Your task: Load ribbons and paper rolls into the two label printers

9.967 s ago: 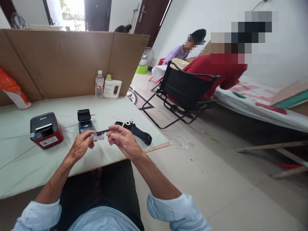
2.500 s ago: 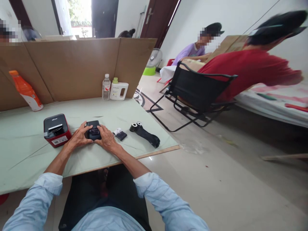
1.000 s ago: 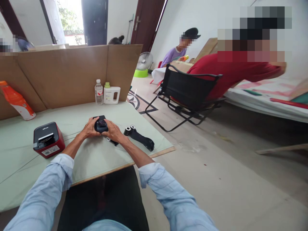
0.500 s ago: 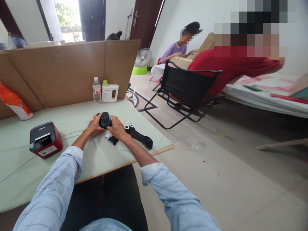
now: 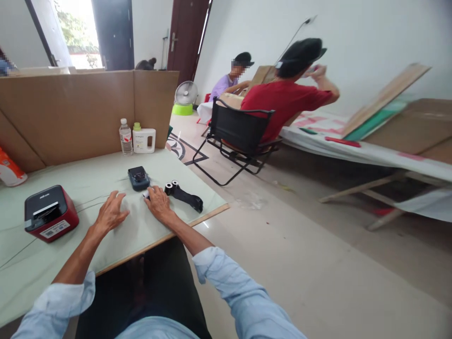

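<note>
A small dark handheld device, like a portable printer (image 5: 139,178), stands on the pale green tabletop, touched by neither hand. My left hand (image 5: 111,212) is held over the table, in front of the device and to its left, fingers apart with nothing in them. My right hand (image 5: 159,203) is closed over a small white roll (image 5: 146,193) at the device's near right corner. Most of the roll and the black piece beside it is hidden under the fingers. Right of that hand lies a black strap-like piece (image 5: 189,198) with two white-ended rolls (image 5: 171,187) at its far end.
A red and black printer (image 5: 52,212) stands at the left. Along the cardboard screen (image 5: 88,117) are a water bottle (image 5: 125,137), a white jug (image 5: 143,140) and an orange bottle (image 5: 10,168). Two people sit beyond, one on a black folding chair (image 5: 236,127).
Both hands have let go of the dark device, which now stands on the table. My left hand has drawn back toward me; my right has moved onto the white roll. The view has turned right.
</note>
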`<state>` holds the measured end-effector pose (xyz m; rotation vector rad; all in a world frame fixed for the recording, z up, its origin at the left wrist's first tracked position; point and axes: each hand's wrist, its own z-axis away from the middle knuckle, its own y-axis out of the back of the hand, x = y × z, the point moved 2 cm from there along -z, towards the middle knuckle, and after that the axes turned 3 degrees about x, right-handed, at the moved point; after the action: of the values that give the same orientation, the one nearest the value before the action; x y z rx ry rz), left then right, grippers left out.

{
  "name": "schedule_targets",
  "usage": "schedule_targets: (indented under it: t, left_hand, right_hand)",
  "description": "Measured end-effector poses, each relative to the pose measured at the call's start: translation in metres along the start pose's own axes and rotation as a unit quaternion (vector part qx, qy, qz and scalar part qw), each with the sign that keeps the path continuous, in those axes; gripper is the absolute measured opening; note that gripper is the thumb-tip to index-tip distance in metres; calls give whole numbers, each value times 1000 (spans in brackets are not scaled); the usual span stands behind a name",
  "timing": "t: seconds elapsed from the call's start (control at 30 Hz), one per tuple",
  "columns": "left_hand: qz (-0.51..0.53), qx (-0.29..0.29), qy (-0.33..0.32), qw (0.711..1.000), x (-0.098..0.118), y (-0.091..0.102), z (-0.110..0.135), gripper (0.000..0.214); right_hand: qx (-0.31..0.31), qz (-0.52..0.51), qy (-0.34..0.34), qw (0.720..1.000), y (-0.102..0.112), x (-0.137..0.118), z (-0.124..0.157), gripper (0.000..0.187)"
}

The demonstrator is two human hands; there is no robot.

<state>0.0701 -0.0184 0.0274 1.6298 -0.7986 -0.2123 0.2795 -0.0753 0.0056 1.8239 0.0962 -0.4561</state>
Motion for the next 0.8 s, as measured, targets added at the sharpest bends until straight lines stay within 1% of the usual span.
schedule_targets:
  t: [0.1,0.2,0.23,0.3,0.4,0.43,0.5,0.57,0.63,0.67,0.7,0.73,0.77,0.8]
  left_hand:
    - [24,71,-21,997,-9,0,26,57]
    - [57,118,-21,991,-4,1,59,54]
    - [72,122,-22,990,1,1,71,52]
    - [103,111,-15,988,11,5,92,49]
    - [136,107,14,985,21,15,118,45]
    - [143,116,24,983,22,21,126,43]
    - [144,155,47,976,18,35,141,40]
    - [123,218,81,965,5,53,158,34]
    - [88,293,130,943,-18,71,173,31]
    - [71,327,158,929,-32,79,179,33]
    - [61,354,187,914,-48,86,184,39]
    - [65,369,216,902,-65,91,187,49]
    - [84,374,244,891,-82,95,188,60]
    - [120,367,272,882,-98,97,188,71]
  right_hand:
    - [10,-22,5,1000,-3,5,-2,42]
    - [30,-37,14,999,-10,11,7,53]
    - [42,-40,18,998,-13,12,12,53]
    - [75,-44,37,996,-19,14,22,49]
    - [141,-73,95,983,-25,8,35,41]
    - [149,-88,119,978,-27,4,39,39]
    - [152,-118,161,968,-29,-10,46,39]
    - [134,-152,195,960,-33,-27,52,39]
    - [98,-193,221,951,-40,-46,56,42]
    - [73,-215,231,946,-45,-57,57,45]
    - [43,-236,239,941,-51,-68,56,48]
    - [10,-254,244,936,-57,-80,55,53]
    - [-25,-271,247,930,-62,-93,52,59]
    - [-61,-286,251,923,-67,-107,48,64]
